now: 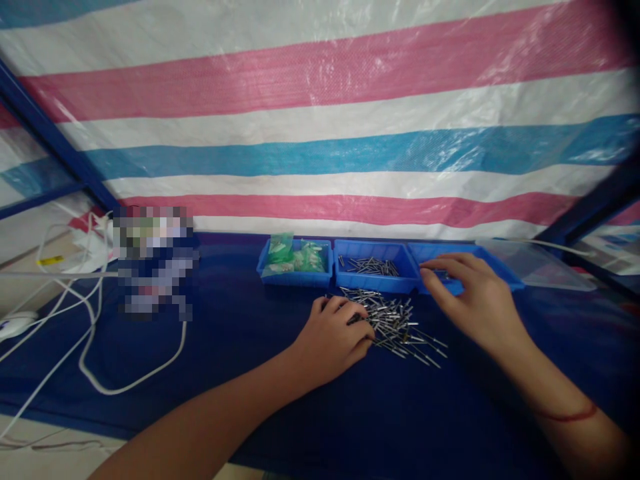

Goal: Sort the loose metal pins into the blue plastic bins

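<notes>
A loose pile of silvery blind rivets (395,320) lies on the dark blue table (240,333). My left hand (335,337) rests at the pile's left side, fingers curled down onto some rivets; the fingertips are partly hidden. My right hand (473,293) is over the right blue bin (500,263), its thumb and forefinger tips nearly meeting in a pinch. Whatever those tips hold is too small to make out. Behind the pile, the middle blue bin (377,250) contains more metal rivets. Small green and clear plastic bags (295,257) fill the left blue bin (295,280).
White cables (95,360) loop across the table's left side, near a white computer mouse (17,325). A clear plastic sheet or lid (545,267) lies at the right bin's far side. Striped sheeting (320,153) hangs behind, between blue frame posts (590,193).
</notes>
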`<state>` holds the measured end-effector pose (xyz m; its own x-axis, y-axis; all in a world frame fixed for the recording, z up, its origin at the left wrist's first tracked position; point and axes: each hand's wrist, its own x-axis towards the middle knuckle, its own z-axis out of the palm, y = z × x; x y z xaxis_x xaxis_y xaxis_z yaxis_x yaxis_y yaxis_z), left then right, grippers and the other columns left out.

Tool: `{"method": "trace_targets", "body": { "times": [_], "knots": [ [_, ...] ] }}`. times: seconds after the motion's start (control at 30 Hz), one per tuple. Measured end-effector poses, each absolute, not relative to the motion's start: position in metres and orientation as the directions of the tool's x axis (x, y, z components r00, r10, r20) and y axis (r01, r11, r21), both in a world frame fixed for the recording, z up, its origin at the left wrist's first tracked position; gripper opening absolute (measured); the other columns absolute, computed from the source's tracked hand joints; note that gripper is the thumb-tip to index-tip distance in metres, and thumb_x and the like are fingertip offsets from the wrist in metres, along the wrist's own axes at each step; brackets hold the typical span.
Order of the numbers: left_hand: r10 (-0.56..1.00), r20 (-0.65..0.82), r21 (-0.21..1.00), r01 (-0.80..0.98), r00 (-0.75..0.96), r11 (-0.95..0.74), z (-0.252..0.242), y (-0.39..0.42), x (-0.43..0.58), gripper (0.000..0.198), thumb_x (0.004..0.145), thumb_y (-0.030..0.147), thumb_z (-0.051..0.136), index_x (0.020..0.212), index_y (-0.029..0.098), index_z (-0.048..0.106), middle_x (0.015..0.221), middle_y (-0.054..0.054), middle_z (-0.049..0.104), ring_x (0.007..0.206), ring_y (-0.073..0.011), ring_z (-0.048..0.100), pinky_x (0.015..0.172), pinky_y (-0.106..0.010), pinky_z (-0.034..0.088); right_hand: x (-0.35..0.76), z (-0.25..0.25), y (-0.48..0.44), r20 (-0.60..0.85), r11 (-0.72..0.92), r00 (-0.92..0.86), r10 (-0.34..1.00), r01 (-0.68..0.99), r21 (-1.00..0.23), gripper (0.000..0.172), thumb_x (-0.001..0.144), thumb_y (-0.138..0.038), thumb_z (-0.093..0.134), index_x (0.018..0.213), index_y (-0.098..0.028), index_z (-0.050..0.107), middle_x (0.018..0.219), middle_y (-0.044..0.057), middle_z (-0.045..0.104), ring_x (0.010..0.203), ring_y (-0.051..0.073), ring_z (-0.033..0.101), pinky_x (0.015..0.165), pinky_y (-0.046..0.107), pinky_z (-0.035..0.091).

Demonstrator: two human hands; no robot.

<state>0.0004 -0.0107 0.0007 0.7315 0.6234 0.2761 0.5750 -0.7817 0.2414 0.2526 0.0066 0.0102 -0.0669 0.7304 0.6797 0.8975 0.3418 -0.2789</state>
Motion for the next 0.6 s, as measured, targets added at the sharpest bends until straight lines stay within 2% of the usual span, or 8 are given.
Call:
{"method": "trace_targets", "body": {
  "times": [0.13,0.33,0.6],
  "knots": [
    [0.601,0.260,0.199,0.567,0.756,-0.799,0.000,-0.009,0.001,0.018,0.093,0.029,0.050,0.106,0.025,0.061,0.109,-0.002,0.062,0.105,-0.0208,0.048,0.085,-0.036,0.034,0.229,0.009,-0.002,0.667,0.506,-0.219,0.712,0.818,-0.272,0.012,0.087,-0.027,0.055,0.090,-0.020,0.064,0.094,0.007,0.063,0.089,0.023,0.059,0.083,0.038,0.046],
    [0.595,0.263,0.161,0.574,0.759,-0.803,0.000,-0.007,0.002,0.019,0.096,0.029,0.045,0.097,0.024,0.063,0.099,0.000,0.063,0.093,-0.0176,0.051,0.080,-0.034,0.034,0.208,0.010,-0.012,0.539,0.628,-0.399,0.742,0.696,-0.348,0.010,0.088,-0.018,0.053,0.087,-0.019,0.063,0.091,0.007,0.063,0.088,0.020,0.057,0.080,0.036,0.045],
    [0.718,0.393,0.444,0.565,0.575,-0.695,0.005,-0.004,0.002,0.019,0.096,0.028,0.044,0.099,0.022,0.063,0.103,-0.003,0.062,0.097,-0.0175,0.053,0.086,-0.032,0.038,0.201,0.011,-0.016,0.353,0.627,-0.521,0.777,0.592,-0.506,0.019,0.077,-0.006,0.054,0.088,-0.020,0.059,0.088,0.004,0.061,0.086,0.019,0.055,0.077,0.034,0.045]
  ]
}}
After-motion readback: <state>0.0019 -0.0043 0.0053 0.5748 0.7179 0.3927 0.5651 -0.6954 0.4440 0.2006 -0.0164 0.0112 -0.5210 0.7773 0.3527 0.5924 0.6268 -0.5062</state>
